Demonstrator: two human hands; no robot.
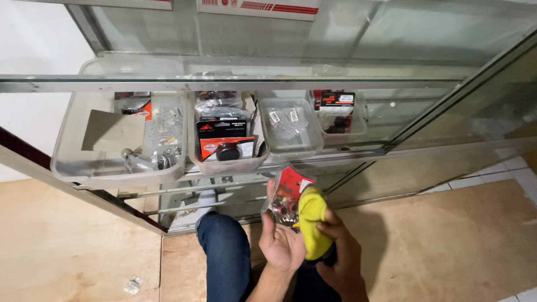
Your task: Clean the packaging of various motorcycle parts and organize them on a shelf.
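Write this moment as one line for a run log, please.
left hand: holds clear plastic packet with red card and small parts | right hand: presses yellow cloth on packet | behind: clear plastic bins on glass shelf

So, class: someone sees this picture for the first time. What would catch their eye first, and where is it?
The bright yellow cloth at lower centre stands out first, pressed by the right hand against a small clear packet with a red card held in the left hand. Above, clear plastic trays of packaged small parts sit in a row on a glass shelf of the display cabinet.
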